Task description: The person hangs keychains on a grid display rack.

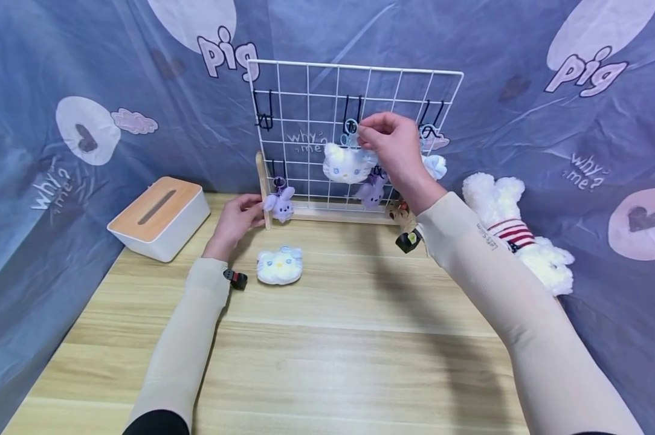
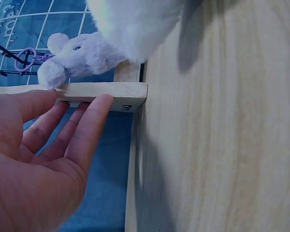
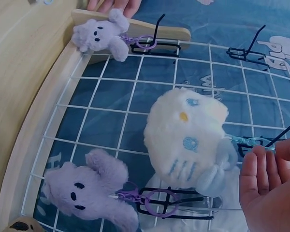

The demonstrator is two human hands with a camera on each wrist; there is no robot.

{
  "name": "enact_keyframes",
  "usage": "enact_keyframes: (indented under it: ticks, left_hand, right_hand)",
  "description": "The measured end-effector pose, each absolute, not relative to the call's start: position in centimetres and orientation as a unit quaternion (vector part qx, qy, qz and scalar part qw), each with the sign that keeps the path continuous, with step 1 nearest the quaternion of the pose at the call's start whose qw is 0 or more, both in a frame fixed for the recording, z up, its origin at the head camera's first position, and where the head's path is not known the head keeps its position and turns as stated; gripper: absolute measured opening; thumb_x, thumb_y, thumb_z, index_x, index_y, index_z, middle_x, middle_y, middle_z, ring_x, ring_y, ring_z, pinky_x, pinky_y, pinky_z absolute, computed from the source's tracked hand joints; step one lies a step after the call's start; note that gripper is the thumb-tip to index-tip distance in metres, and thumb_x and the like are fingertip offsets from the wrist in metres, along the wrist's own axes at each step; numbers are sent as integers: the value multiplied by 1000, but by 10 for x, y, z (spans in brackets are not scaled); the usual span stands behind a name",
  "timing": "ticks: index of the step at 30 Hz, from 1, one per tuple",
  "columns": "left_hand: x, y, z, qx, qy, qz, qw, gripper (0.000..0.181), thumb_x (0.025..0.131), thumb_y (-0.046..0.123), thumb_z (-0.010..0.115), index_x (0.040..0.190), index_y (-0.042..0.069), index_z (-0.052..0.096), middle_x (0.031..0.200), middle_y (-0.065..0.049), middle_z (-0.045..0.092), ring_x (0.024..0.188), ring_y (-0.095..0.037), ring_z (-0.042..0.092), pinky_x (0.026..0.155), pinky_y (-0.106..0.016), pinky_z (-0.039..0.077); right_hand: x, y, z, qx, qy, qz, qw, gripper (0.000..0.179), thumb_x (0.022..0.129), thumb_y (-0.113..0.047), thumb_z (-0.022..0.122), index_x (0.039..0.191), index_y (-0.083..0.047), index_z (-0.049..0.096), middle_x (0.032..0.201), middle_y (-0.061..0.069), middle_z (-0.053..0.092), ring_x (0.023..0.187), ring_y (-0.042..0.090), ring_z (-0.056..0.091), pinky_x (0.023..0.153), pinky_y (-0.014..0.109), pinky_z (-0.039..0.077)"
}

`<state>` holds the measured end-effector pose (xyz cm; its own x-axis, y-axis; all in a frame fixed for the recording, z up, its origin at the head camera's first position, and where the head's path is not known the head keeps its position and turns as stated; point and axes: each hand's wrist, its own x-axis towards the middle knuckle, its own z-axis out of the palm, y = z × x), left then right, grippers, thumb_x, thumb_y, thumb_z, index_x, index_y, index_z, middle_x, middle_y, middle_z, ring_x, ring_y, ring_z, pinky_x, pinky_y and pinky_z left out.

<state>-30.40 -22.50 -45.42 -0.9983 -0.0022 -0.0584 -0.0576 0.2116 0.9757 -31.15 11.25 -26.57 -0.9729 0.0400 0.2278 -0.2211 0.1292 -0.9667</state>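
Note:
My right hand (image 1: 390,145) pinches the light blue ring (image 1: 351,125) of a white cat plush keychain (image 1: 346,164) at the middle upper black hook of a white wire grid rack. The plush dangles in front of the grid, its blue eyes and yellow nose showing in the right wrist view. Low on the rack's left side, my left hand (image 1: 235,220) holds the wooden side post (image 2: 106,90) between thumb and fingers. Close by that post hangs a purple plush keychain (image 1: 281,205). A second white cat plush (image 1: 280,266) lies on the table near my left wrist.
Another purple plush (image 3: 82,191) hangs below the held one. A white plush piece (image 1: 435,166) and a brown plush (image 1: 400,214) are partly behind my right arm. A wood-lidded tissue box (image 1: 161,220) stands left; a big white plush toy (image 1: 515,232) sits right.

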Motion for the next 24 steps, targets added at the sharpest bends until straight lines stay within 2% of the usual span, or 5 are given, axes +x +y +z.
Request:
enact_keyframes:
  ticks: [3, 6, 13, 24]
  left_hand:
    - [-303, -225, -454, -21, 778, 627, 23, 42, 117, 15, 61, 154, -3, 61, 142, -25, 64, 118, -27, 72, 102, -27, 72]
    - [-302, -225, -452, -22, 778, 628, 25, 42, 116, 14, 61, 155, -3, 61, 142, -26, 64, 120, -30, 72, 104, -29, 71]
    - [-303, -225, -451, -21, 776, 630, 23, 41, 116, 13, 61, 154, -4, 61, 142, -25, 65, 120, -30, 71, 106, -33, 71]
    - [-303, -224, -453, -14, 774, 632, 19, 41, 116, 11, 59, 154, -5, 60, 141, -26, 65, 114, -23, 71, 106, -33, 71]
  right_hand:
    - [-308, 112, -266, 68, -739, 662, 105, 4, 104, -3, 78, 107, -4, 79, 89, -5, 75, 85, 11, 75, 82, 19, 70]
    - [-303, 110, -268, 80, -733, 666, 113, 10, 103, -1, 77, 99, -10, 79, 91, -5, 75, 83, 10, 74, 80, 18, 70]
    - [-290, 103, -277, 103, -722, 676, 106, 4, 103, 0, 76, 105, -1, 78, 88, -7, 74, 82, 8, 73, 79, 17, 69]
    - [-276, 90, -297, 117, -736, 664, 63, 9, 104, -1, 75, 111, 4, 77, 89, -4, 73, 84, 9, 72, 82, 19, 70]
